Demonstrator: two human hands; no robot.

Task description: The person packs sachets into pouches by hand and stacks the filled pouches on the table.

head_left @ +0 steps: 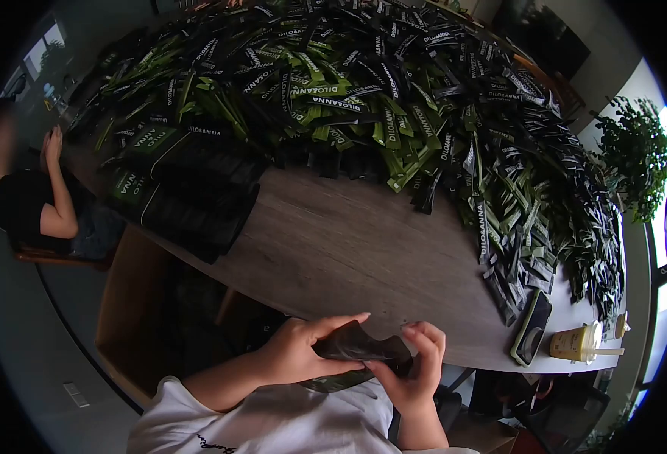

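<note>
A dark, glossy pouch (358, 346) is held between my two hands in front of my chest, near the table's front edge. Its mouth gapes upward, with the rim bent into a wavy curve. My left hand (303, 349) pinches the pouch's left side, thumb and fingers closed on it. On the opposite side, my right hand (415, 365) grips the edge between thumb and curled fingers. What the pouch contains, if anything, is hidden. Stacked flat black pouches with green labels (190, 185) lie on the table to the left.
A big heap of black and green stick packets (341, 102) covers the table's far and right parts. On the right edge of the wooden table (333, 234) are a phone (531, 329) and a drink cup (573, 343). A cardboard box (133, 310) stands below; another person (46, 189) sits left.
</note>
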